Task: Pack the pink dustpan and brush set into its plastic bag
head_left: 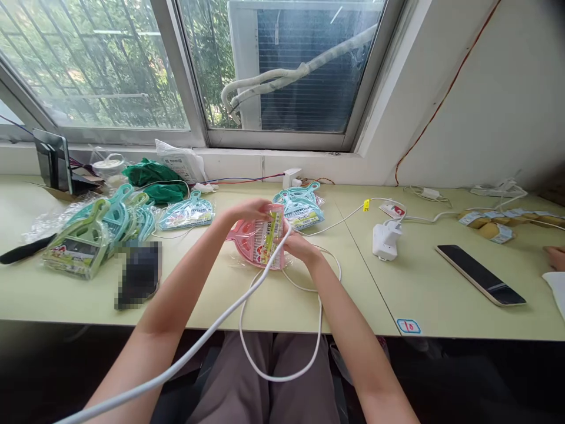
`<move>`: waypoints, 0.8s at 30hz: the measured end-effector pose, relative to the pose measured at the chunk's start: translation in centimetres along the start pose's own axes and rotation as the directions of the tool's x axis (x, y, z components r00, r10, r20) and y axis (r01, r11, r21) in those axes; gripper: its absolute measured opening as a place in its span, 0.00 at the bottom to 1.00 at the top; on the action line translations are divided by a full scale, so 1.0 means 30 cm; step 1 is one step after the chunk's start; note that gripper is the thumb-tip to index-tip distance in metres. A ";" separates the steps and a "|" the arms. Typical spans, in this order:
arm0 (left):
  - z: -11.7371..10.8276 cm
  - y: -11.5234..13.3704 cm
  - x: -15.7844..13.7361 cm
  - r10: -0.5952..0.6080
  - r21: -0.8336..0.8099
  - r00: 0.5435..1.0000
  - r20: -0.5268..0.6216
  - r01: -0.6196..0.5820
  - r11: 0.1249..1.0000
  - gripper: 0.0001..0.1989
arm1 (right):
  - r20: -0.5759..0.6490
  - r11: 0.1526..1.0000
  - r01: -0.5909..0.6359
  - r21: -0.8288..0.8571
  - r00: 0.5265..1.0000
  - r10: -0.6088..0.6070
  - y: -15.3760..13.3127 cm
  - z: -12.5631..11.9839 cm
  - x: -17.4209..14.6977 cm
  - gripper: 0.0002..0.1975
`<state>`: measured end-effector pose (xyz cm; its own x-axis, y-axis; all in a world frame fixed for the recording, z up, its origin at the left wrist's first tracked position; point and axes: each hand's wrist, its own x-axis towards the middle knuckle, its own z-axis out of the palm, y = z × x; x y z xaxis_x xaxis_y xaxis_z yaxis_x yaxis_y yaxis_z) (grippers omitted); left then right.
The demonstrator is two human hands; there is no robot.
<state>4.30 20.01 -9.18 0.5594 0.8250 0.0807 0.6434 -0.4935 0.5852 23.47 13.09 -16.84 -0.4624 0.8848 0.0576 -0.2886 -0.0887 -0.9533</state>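
Note:
A pink mini dustpan-and-brush set (260, 246), wrapped in clear plastic with a printed label card, is held over the table in front of me. My left hand (252, 210) grips its upper edge from above. At the opposite edge, my right hand (301, 245) holds the pack from the right side; its fingertips are partly hidden behind the pack and a white cable. Just behind my hands lie blue packed sets (304, 207). Another blue set (189, 213) rests beyond my left forearm.
Left of my arms are a green packed set (82, 244), several blue ones and a pixelated dark object (139, 274). A white cable (212, 327) loops across my view. Rightward sit a plug adapter (385, 241), a phone (481, 275) and another person's hand (555, 258).

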 end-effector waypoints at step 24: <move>0.104 -0.145 -0.206 -0.372 -0.793 0.832 -0.412 -0.126 0.596 0.35 | -0.326 0.650 0.279 -0.707 0.688 -0.648 0.035 -0.048 0.069 0.26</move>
<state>-0.32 16.19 -14.75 0.0115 0.9833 0.1818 -0.1015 -0.1797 0.9785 23.43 15.48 -18.14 0.1420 0.8153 0.5613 0.2758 0.5120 -0.8135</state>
